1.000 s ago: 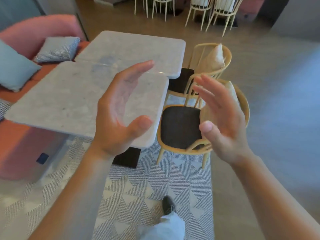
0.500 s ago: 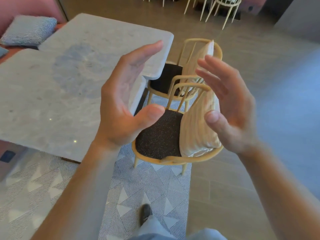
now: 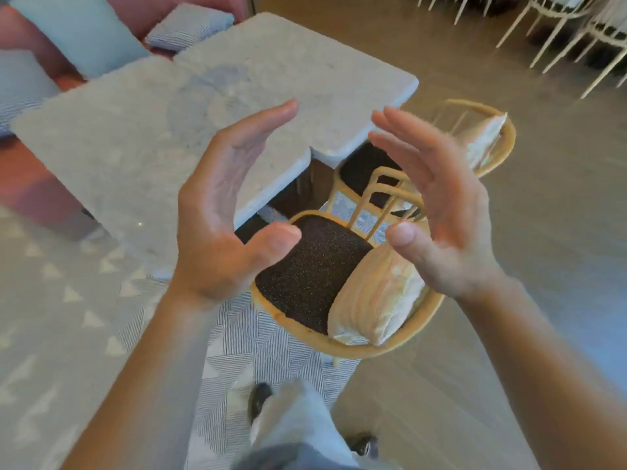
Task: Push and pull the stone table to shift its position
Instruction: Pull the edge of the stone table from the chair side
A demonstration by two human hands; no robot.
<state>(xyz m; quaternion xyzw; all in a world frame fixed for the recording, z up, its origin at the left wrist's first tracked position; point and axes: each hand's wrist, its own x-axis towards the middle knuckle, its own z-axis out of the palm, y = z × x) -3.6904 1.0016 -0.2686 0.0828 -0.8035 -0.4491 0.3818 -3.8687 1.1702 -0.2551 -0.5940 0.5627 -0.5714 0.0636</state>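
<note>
Head view, stone table (image 3: 142, 140) beyond empty hands

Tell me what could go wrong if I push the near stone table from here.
Both the left hand and right hand are open and off the near stone table. Its far edge abuts the second slab, so fingers could be pinched at the seam. The wooden chair stands close by its corner and could be hit.

Two stone tables (image 3: 142, 137) stand edge to edge on the patterned rug (image 3: 68, 300); a wicker chair (image 3: 342, 300) straddles the rug's right edge.
</note>
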